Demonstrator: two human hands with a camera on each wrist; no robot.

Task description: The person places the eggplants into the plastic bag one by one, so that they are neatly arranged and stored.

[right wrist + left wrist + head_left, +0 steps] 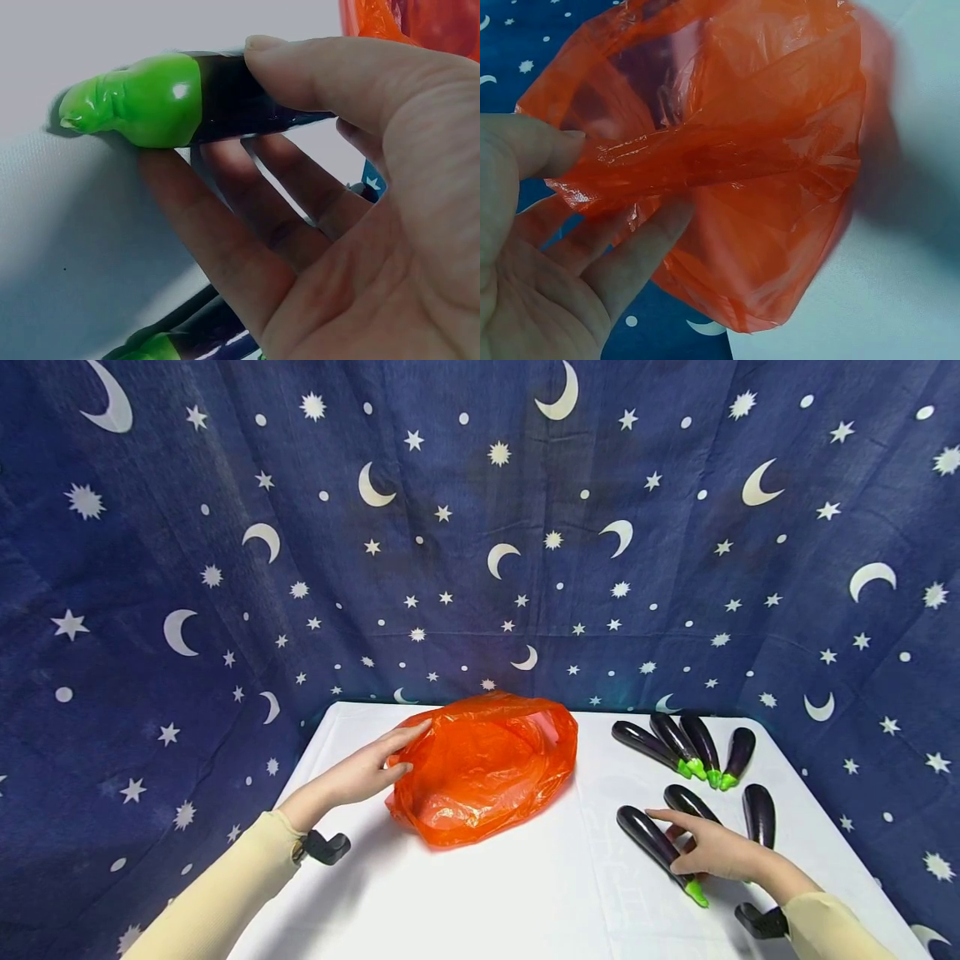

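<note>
Where the room shows, it is walled on the far, left and right sides by a dark blue curtain (450, 447), softly creased, printed with pale crescents, stars, suns and dots. Before it: one table (510, 902), white-covered, far corners rounded, faint fold lines in the covering, grey shadow beneath the left forearm. On its surface, left of centre toward the far edge: one thin orange plastic bag (480, 768), translucent, crumpled, mouth gaping toward the near side. At the bag's left rim: one left hand (367, 772), thumb and fingers set either side of the film, holding it; cream sleeve (225, 877), black wrist mount (326, 847). On the right half: seven glossy dark purple eggplants, green-capped where the caps show. Four of these, a far group (702, 747), lie fanned with caps toward the near side. Nearer, one held eggplant (647, 835), cap pointing to the near right, is pinched between the thumb and fingers of the right hand (720, 847); whether it is clear of the cloth cannot be told. Just behind that hand, one partly hidden eggplant (686, 800); to its right, one upright-lying eggplant (760, 814), lower end covered.
</note>
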